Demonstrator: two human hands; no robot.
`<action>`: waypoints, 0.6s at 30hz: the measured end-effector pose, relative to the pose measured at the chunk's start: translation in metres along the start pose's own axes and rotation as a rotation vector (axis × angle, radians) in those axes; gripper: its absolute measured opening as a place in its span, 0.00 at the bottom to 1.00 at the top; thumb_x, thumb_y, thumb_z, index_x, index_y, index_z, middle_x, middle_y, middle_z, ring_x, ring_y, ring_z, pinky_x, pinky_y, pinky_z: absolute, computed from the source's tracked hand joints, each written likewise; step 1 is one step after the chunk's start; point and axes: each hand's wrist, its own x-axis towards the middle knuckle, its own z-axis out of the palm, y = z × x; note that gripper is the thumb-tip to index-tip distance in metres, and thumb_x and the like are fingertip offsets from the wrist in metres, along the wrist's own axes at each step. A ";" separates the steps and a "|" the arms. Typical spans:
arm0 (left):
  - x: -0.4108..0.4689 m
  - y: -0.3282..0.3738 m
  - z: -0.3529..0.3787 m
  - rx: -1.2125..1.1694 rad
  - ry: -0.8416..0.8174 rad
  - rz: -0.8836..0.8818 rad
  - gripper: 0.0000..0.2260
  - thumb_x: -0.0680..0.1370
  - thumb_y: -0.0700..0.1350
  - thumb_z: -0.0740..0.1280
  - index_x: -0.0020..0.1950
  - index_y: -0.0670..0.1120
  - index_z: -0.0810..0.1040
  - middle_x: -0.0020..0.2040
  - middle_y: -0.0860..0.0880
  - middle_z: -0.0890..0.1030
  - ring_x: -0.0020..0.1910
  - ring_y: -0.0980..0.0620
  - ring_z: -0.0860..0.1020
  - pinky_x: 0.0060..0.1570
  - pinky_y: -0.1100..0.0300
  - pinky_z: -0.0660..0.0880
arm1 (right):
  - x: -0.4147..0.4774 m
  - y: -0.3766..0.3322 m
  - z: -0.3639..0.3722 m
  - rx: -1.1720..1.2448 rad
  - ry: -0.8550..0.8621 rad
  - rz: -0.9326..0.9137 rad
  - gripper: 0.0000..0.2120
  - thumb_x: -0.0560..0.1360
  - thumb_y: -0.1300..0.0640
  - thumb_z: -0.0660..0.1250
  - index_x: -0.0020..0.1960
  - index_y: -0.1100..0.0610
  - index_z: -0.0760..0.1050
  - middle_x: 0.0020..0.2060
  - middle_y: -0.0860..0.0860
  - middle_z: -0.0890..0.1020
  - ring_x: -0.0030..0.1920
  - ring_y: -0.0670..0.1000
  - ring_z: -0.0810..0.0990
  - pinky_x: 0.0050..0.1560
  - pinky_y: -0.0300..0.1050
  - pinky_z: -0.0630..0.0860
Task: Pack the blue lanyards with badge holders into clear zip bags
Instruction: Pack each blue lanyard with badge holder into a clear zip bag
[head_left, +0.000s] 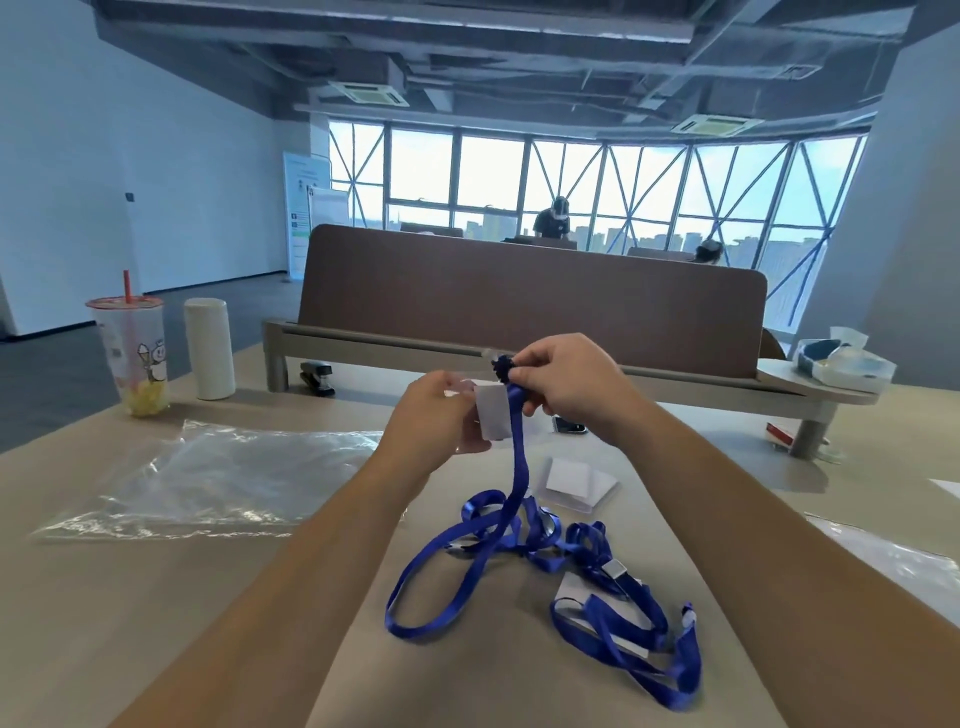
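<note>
Beige table (130, 623) holds a flat clear plastic zip bag (223, 467), seemingly empty. Right of the bag, the left hand (434, 421) grips a clear badge holder (492, 415), the right hand (566, 374) pinches the black clip (504, 364) of a blue fabric lanyard (519, 457); other lanyards (613, 623) lie unpacked.

Standing at the left of the frame: a clear plastic drink cup with red straw (136, 358), a white cylindrical bottle (209, 348) just beside it. Lying right of these, a black stapler (317, 376), at the foot of a brown divider panel (530, 301).
</note>
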 end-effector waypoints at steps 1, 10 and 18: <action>-0.001 -0.003 0.000 -0.007 -0.001 -0.016 0.06 0.80 0.39 0.66 0.57 0.45 0.75 0.50 0.40 0.83 0.45 0.41 0.84 0.46 0.45 0.83 | 0.000 0.002 0.005 -0.001 0.002 0.003 0.05 0.79 0.59 0.66 0.49 0.57 0.81 0.37 0.51 0.83 0.31 0.45 0.78 0.31 0.33 0.73; 0.000 -0.036 -0.002 -0.112 -0.099 -0.117 0.04 0.80 0.37 0.64 0.51 0.40 0.78 0.47 0.39 0.85 0.45 0.40 0.85 0.48 0.46 0.82 | 0.003 0.024 0.053 0.069 0.058 0.151 0.05 0.76 0.57 0.70 0.44 0.58 0.82 0.37 0.53 0.84 0.32 0.50 0.78 0.34 0.39 0.75; 0.000 -0.060 -0.004 -0.212 -0.128 -0.180 0.09 0.81 0.36 0.61 0.57 0.38 0.78 0.46 0.39 0.85 0.44 0.42 0.85 0.41 0.54 0.83 | 0.005 0.037 0.079 0.053 0.014 0.186 0.06 0.76 0.58 0.70 0.44 0.59 0.84 0.40 0.52 0.84 0.42 0.54 0.82 0.47 0.49 0.79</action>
